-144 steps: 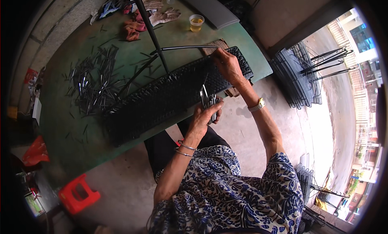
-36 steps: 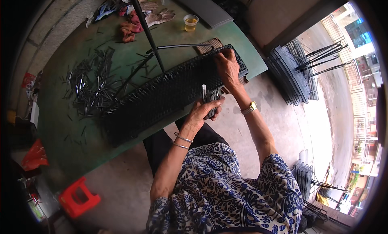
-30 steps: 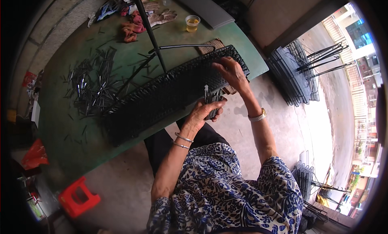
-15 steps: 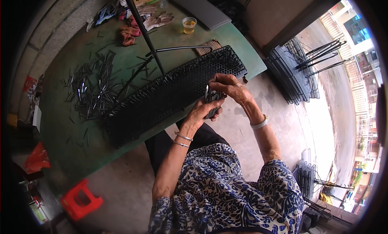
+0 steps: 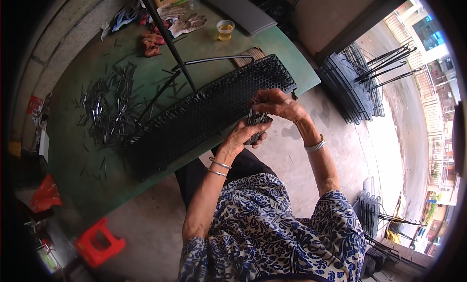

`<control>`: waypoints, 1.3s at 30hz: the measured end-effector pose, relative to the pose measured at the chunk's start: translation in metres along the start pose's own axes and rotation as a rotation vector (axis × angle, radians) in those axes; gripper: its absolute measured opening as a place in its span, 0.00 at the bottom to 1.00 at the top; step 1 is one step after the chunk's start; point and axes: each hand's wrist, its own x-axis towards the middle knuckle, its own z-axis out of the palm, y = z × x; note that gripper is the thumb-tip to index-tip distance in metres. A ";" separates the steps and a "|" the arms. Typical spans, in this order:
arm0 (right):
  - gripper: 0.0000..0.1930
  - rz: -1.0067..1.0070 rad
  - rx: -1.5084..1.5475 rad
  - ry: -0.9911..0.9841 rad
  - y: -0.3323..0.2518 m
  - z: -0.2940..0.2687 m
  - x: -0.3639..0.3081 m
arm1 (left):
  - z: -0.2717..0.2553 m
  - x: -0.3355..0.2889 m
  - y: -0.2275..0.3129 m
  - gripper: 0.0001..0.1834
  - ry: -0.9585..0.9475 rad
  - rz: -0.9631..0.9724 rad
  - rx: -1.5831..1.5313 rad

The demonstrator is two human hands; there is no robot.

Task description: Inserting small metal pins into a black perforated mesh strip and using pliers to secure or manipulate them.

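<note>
well to the left of the left hand, a red stool stood below the near edge of the green table, and on the table itself lay a loose heap of thin black strips. closer in, a black pole slanted down to the far edge of the long black mesh tray, which ran at an angle from left of the hands to just beyond the right hand. farther off past the hands stood a cup of yellow liquid. the left hand was curled closed round a bundle of strips, ends poking up, just off the tray's near edge. the right hand arched over those ends, thumb and fingertips nearly together; whether they pinched a strip could not be told. the step in hand looked to be parting a strip from the bundle, and the next move seemed to call for a light fingertip pinch against a steady left grip. well to the right were stacked black racks.
</note>
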 end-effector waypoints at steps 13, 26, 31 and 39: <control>0.07 -0.272 -0.033 0.655 0.028 -0.017 0.026 | 0.005 0.006 -0.005 0.15 0.066 0.036 -0.053; 0.07 -0.325 -0.432 0.756 0.038 -0.021 0.054 | 0.008 0.008 -0.011 0.14 0.121 0.020 -0.448; 0.07 -0.296 -0.421 0.735 0.036 -0.020 0.056 | 0.008 0.007 -0.013 0.14 0.107 0.038 -0.561; 0.06 -0.250 -0.813 0.711 0.039 -0.006 0.065 | 0.004 0.004 -0.017 0.15 0.201 0.098 -0.492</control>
